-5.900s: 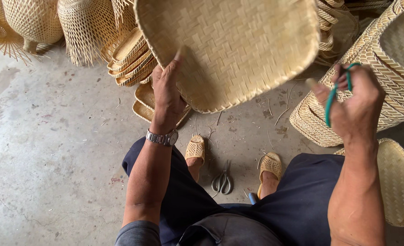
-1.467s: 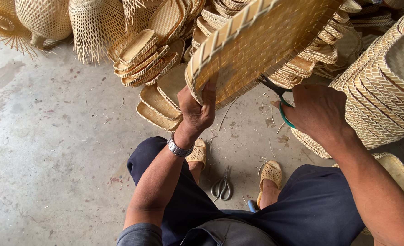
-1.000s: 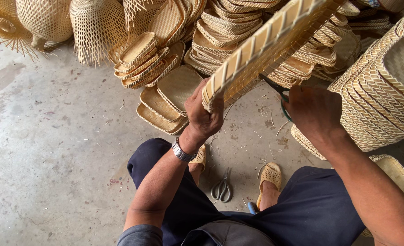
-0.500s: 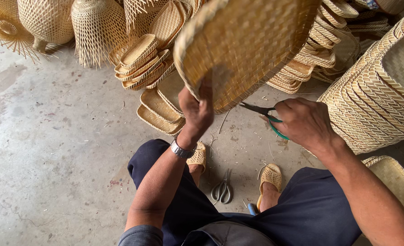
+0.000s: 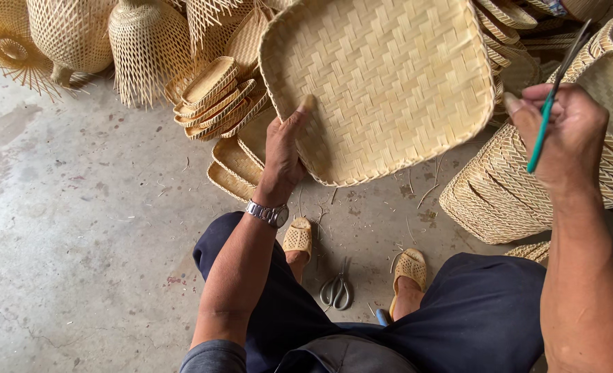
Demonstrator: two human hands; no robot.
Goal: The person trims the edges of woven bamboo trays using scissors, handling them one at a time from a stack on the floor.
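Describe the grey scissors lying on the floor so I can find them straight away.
Start at the bare concrete floor, then go to the person's two tan perforated sandals. The small grey metal scissors lie between them, the only metal thing among pale woven bamboo.

tray [image 5: 389,76] woven bamboo, matt; scissors [image 5: 551,103] metal w/ green plastic grip; floor [image 5: 78,228] rough concrete

Soft, even daylight, faint shadows on the concrete floor [image 5: 78,228], sharp focus, no glare
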